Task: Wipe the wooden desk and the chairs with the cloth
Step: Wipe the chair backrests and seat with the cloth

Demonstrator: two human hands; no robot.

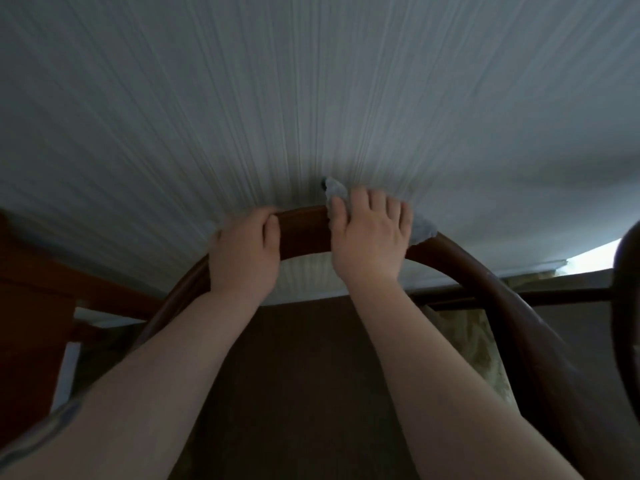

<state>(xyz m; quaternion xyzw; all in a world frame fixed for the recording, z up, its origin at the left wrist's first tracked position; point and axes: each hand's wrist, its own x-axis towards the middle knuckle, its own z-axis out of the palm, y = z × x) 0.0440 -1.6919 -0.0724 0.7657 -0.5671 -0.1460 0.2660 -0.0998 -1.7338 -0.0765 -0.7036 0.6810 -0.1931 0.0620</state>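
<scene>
The chair [304, 233] has a curved back rail of dark brown, smooth wood, and it bends like an arch from the near left to the near right of the view. The left hand [244, 251] is on the top of this rail, left of the middle; its fingers curl over the far edge and the thumb lies on the near face, so this grip holds the rail. The right hand [372, 237] is just beside it on the right. It presses the cloth [420, 228] on the top of the rail with flat, spread fingers, so this grip is not closed around anything. The cloth is light grey and crumpled; one corner stands up on the far side of the fingers, and another part comes out at the right of the hand, on the wood. Behind the rail there is a pale wall [311, 98] with fine vertical stripes. The seat below the rail is dark.
</scene>
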